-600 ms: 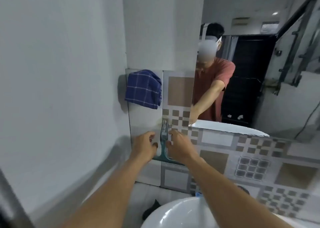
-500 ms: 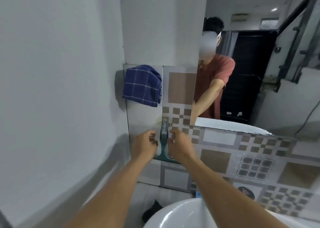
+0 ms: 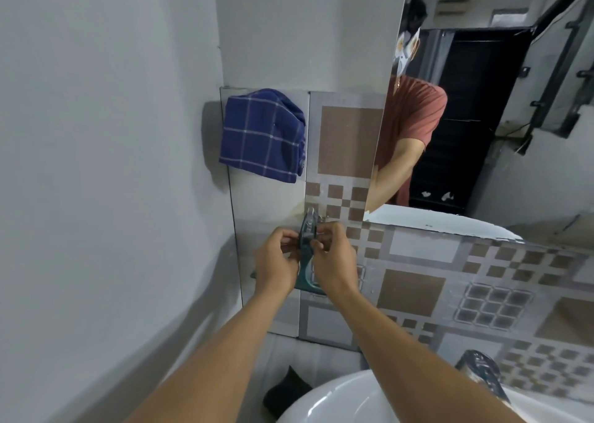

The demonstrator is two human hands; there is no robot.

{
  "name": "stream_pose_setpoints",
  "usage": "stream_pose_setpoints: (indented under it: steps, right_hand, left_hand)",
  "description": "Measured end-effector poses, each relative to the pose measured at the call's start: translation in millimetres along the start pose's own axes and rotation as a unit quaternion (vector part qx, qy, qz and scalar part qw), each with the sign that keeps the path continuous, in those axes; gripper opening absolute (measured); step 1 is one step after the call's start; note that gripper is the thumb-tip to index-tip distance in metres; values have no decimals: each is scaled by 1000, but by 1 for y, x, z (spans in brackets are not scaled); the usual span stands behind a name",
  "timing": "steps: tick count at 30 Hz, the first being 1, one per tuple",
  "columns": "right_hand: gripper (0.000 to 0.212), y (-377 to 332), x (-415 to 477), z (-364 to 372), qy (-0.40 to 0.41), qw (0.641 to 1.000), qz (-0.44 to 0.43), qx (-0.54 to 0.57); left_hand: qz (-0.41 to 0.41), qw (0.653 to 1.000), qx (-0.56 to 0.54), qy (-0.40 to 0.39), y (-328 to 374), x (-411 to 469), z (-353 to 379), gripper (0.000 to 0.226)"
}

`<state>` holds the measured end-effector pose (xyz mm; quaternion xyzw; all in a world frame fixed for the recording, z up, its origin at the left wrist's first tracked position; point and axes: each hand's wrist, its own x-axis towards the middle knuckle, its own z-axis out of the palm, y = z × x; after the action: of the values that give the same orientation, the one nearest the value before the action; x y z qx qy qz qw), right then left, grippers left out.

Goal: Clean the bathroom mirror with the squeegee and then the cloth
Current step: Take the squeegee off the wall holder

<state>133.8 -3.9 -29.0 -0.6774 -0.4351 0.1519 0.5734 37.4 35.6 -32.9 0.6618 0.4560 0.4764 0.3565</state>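
A teal squeegee [image 3: 306, 233] hangs upright on a hook on the tiled wall, blade at the bottom. My left hand [image 3: 277, 262] pinches its handle from the left. From the right, my right hand [image 3: 334, 258] pinches the same handle with curled fingers. The hands hide much of the blade. A blue checked cloth [image 3: 262, 135] hangs on the wall above and to the left of the squeegee. The mirror [image 3: 546, 181] covers the wall to the right and reflects a person in a red shirt.
A white sink [image 3: 337, 397] lies below my right forearm, with a tap [image 3: 482, 371] at its back. A dark object [image 3: 284, 393] sits on the floor left of the sink. A plain white wall closes in on the left.
Both hands have closed in from beside the squeegee onto its handle, the fingers now curled round it. The squeegee still hangs on its hook.
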Motion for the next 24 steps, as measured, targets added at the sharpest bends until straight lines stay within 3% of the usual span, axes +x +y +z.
stream_pose_setpoints:
  steps: [7, 17, 24]
  right_hand:
    - [24, -15, -4, -8, -8, 1000, -28, 1]
    - [72, -47, -5, -33, -61, 990, -111, -62]
    - [63, -67, -12, -57, -60, 993, -99, -30]
  left_hand:
    - [39, 999, -6, -6, 7, -1, -9, 27]
    - [94, 995, -17, 6, 31, -5, -22, 26]
    - [131, 990, -55, -21, 50, -26, -28, 31]
